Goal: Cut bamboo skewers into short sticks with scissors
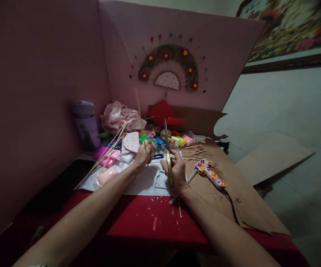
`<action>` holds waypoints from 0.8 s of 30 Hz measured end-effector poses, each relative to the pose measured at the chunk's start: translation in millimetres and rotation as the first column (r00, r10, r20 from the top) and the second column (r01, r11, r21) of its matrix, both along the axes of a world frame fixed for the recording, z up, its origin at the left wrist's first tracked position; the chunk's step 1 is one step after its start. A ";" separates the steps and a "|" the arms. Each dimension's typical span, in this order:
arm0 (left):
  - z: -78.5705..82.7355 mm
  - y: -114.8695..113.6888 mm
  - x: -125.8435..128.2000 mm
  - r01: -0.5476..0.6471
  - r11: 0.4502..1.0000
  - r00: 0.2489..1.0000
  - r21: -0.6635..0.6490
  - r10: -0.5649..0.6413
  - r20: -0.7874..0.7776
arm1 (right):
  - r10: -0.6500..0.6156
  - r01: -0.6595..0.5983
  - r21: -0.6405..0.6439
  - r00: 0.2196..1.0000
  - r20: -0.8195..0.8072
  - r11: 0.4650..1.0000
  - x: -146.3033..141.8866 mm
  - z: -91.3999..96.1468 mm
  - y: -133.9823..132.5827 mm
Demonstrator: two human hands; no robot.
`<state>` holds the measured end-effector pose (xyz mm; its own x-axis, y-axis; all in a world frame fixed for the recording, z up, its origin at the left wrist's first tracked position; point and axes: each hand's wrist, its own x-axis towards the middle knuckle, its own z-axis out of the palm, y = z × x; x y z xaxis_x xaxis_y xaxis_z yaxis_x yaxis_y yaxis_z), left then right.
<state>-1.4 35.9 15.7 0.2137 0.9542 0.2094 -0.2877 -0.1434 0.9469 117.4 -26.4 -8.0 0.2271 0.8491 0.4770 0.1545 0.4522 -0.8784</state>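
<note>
My left hand [144, 155] is closed on a thin wooden skewer [139, 107] that stands nearly upright above the table. My right hand [175, 168] grips a pair of scissors [167, 155] with yellow handles, the blades pointing up and away. The two hands are close together over a white sheet of paper [146, 181] on the red table [149, 222].
More skewers [109, 154] lie at the left and a heap [196, 151] at the right. A glue gun [210, 173] rests on brown cardboard [241, 196]. A purple bottle [86, 125], pink cloth [118, 116], coloured clay blocks [178, 141] and a pink backboard with a fan decoration [168, 68] stand behind.
</note>
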 end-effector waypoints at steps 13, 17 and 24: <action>11.5 -6.1 -22.1 0.198 0.966 0.958 -0.165 -0.155 0.241 | 0.108 -0.108 -0.041 0.994 -0.012 0.993 -1.8 2.6 -3.5; 16.9 -8.4 -22.7 0.194 0.979 0.937 -0.064 -0.165 0.309 | 0.101 -0.101 -0.031 0.995 0.015 0.994 -2.7 2.4 -3.5; 18.5 -19.2 -18.0 0.345 0.932 0.884 -0.111 -0.283 0.371 | 0.112 -0.111 -0.058 0.994 0.010 0.992 -4.7 4.0 -7.7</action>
